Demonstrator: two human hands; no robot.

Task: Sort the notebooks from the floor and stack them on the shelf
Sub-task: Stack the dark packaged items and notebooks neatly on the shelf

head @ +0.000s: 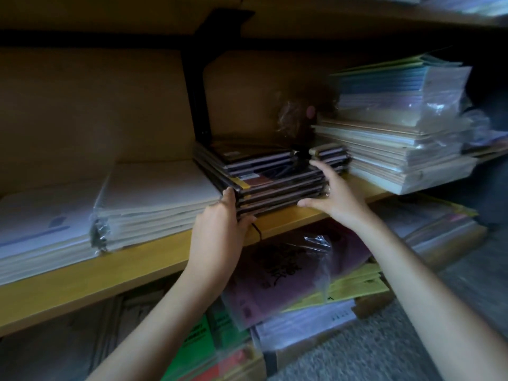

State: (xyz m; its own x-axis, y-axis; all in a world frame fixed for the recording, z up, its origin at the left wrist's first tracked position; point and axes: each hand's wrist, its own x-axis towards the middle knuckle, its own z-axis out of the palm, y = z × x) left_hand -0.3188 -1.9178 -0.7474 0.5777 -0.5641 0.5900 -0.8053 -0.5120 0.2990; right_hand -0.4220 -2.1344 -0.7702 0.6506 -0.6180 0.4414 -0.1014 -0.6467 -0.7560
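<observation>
Fingers (323,170) of the right hand (336,199) lie nearly straight, spread against the right side of the dark notebook stack (264,177) on the wooden shelf (132,268). The left hand (220,235) curls round its front corner.

The dark notebooks (264,177) are seen black-covered, one with a yellow strip. The shelf (137,259) is coloured yellow-tan. Beside them, white pads (154,193) and pale blue booklets (384,86) are stacked. Below, a pink packet (288,273) is marked with what may be black lettering; green booklets (198,345) and a speckled grey floor (384,350) are seen.
</observation>
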